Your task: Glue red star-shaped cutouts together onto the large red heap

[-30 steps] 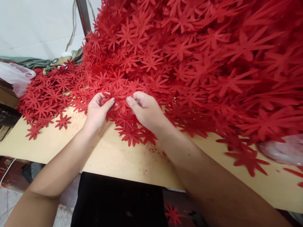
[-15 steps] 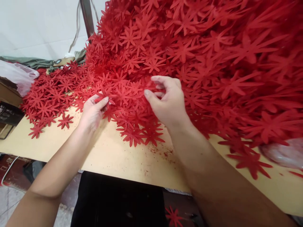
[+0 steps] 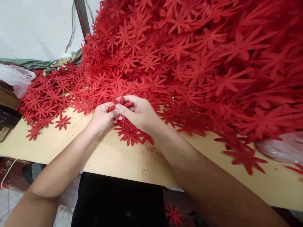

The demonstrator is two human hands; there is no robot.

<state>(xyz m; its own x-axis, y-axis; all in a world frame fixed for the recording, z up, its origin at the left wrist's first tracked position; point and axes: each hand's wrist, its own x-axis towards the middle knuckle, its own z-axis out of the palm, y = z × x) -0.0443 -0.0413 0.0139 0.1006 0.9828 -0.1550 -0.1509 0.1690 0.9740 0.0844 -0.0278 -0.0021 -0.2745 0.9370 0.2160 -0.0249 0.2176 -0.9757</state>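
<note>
Both my hands meet over the near edge of a large heap of red star-shaped petal cut-outs [image 3: 146, 60]. My left hand [image 3: 103, 116] is closed, its thumb and fingers pinching a red petal cut-out [image 3: 122, 101]. From the right, my right hand [image 3: 139, 110] grips the same piece, or one touching it, between thumb and fingers; overlapping fingers hide which. Narrow red petals poke out between the two hands. Just below them, more petal cut-outs [image 3: 130, 135] lie on the pale tabletop [image 3: 106, 160].
A smaller pile of cut-outs [image 3: 44, 97] spreads to the left, beside a white plastic bag [image 3: 19, 77] and a cardboard box [image 3: 8, 99]. A clear plastic bag [image 3: 282, 146] lies at the right. One cut-out [image 3: 173, 214] is below the table's front edge. Red scraps dot the tabletop.
My right hand has moved left and down from the heap to meet my left hand, and its fingers have closed on a cut-out. My left hand has shifted slightly right.
</note>
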